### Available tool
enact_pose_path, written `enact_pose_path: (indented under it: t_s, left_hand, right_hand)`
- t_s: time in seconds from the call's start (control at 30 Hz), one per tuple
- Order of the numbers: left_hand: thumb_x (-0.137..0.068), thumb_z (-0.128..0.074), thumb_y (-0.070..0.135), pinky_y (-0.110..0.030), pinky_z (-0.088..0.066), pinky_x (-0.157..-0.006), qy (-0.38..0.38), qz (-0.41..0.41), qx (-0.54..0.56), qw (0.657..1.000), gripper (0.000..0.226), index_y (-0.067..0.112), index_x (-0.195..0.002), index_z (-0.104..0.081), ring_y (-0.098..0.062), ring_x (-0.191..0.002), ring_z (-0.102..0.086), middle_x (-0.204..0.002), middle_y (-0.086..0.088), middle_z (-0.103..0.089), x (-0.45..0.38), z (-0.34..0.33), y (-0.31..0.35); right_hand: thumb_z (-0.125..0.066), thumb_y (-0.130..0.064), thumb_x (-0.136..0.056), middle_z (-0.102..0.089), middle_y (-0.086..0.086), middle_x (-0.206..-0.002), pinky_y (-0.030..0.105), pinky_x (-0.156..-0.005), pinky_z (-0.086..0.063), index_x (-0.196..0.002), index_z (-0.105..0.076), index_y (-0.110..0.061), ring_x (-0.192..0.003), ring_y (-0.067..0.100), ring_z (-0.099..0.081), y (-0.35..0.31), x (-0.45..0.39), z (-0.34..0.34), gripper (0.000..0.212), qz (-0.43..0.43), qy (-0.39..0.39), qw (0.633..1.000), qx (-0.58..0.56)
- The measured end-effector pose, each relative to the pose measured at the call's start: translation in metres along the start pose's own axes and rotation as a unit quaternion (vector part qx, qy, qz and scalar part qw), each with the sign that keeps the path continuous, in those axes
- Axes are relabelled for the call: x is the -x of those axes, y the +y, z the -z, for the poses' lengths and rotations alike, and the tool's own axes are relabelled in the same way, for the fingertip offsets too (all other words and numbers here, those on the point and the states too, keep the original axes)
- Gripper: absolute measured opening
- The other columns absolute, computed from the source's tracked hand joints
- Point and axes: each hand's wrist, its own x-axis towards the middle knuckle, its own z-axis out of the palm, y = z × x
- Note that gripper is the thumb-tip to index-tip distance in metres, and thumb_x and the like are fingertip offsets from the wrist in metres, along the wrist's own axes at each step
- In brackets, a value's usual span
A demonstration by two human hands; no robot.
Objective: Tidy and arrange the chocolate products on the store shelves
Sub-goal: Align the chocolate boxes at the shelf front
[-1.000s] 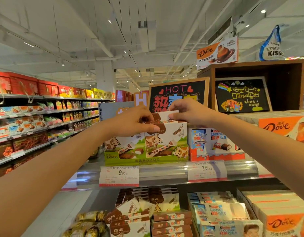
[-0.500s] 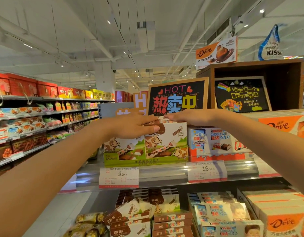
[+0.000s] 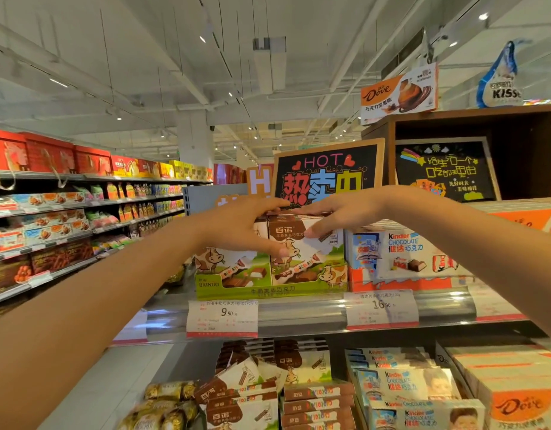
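**Squaring the Bainuo boxes without knocking the row**

Reaching across the top shelf [image 3: 299, 311], I have both hands on the standing row of Bainuo milk chocolate boxes [image 3: 302, 243], which sit upright in their green display tray [image 3: 268, 288] at the front of the shelf.

My left hand [image 3: 237, 228] covers the left boxes, fingers laid over the tops and thumb down across the printed cow on the front; the fingers look draped rather than clamped, so I read it as pressing, not gripping. If I push too hard here, the boxes could tip back or slide out of line, and I cannot see what stands behind them.

My right hand [image 3: 336, 212] rests flat on the row's top, fingers straight, thumb touching the front face. Its wrist hangs just above the Kinder Chocolate boxes [image 3: 404, 252] next door; a careless sweep could nudge those.

Pulling forward is the other risk: the tray sits at the shelf lip above the price tag [image 3: 223, 316], and a loose box would drop onto the untidy Bainuo packs [image 3: 255, 395] below.
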Motion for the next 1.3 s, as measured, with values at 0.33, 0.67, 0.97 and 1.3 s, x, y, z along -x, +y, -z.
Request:
enact_pose_path:
  t_s: [0.33, 0.67, 0.97, 1.3]
  left_hand:
    - [-0.064, -0.066, 0.064, -0.007, -0.041, -0.063, -0.024, 0.071, 0.007, 0.997, 0.064, 0.044, -0.122, -0.048, 0.011, -0.078, -0.058, -0.085, 0.031, -0.058, 0.04, 0.014, -0.033]
    - [-0.049, -0.089, 0.037, -0.022, -0.045, -0.09, 0.099, 0.175, 0.259, 0.945, 0.119, 0.022, -0.146, -0.021, -0.006, -0.117, -0.045, -0.136, 0.013, -0.039, 0.051, -0.003, -0.046]
    - [-0.058, -0.068, -0.006, -0.035, -0.058, -0.074, 0.1, 0.157, 0.573, 0.798, 0.042, 0.008, -0.098, -0.065, -0.024, -0.086, -0.071, -0.097, -0.012, -0.073, 0.048, -0.019, -0.036]
    - [-0.063, -0.066, 0.011, -0.033, -0.057, -0.071, 0.085, 0.152, 0.583, 0.794, 0.037, 0.013, -0.1, -0.066, -0.022, -0.083, -0.07, -0.096, -0.008, -0.073, 0.049, -0.011, -0.032]
  right_hand:
    - [-0.06, -0.05, -0.085, -0.024, -0.003, -0.155, 0.028, -0.112, -0.021, -0.15, -0.013, -0.024, -0.139, 0.015, -0.026, -0.044, -0.017, -0.02, 0.084, 0.139, 0.129, 0.978, 0.087]
    - [-0.059, -0.06, -0.078, -0.044, 0.0, -0.142, 0.035, -0.107, -0.036, -0.143, -0.035, -0.019, -0.126, 0.019, -0.044, -0.052, -0.022, -0.017, 0.08, 0.089, 0.083, 0.992, 0.043]
    - [-0.029, -0.06, -0.092, -0.01, 0.004, -0.158, 0.04, -0.115, -0.011, -0.15, -0.007, -0.024, -0.144, 0.022, -0.016, -0.007, -0.006, -0.008, 0.072, -0.078, 0.143, 0.914, -0.372]
    - [-0.039, -0.031, -0.099, -0.017, 0.01, -0.156, 0.038, -0.115, -0.016, -0.149, -0.017, -0.014, -0.143, 0.024, -0.017, -0.001, -0.008, -0.016, 0.058, -0.094, 0.173, 0.912, -0.36]
